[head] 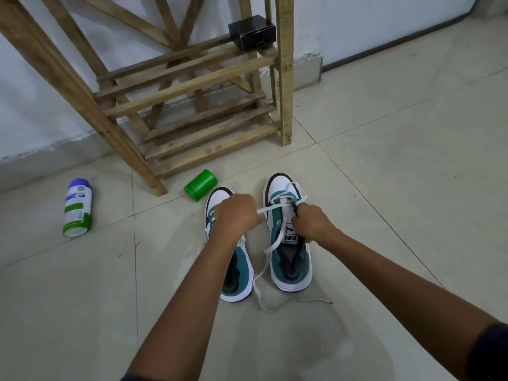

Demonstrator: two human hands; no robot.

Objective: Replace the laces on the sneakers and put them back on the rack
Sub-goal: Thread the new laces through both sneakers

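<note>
Here, hands [275,215] gripping lace [270,209] above right sneaker [288,243]

Two sneakers [288,232], one lace [270,247], two hands [236,215]

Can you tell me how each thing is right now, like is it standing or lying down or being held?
Right sneaker: upright on the floor, partly laced.
Left sneaker: upright on the floor beside it.
White lace: pulled taut between both hands, loose end trailing on the floor.
Left hand: grips the lace.
Right hand: pinches the lace at the eyelets.
Spray can: lying on its side.
Green cap: lying on its side.
Black box: sitting on the rack.
</note>
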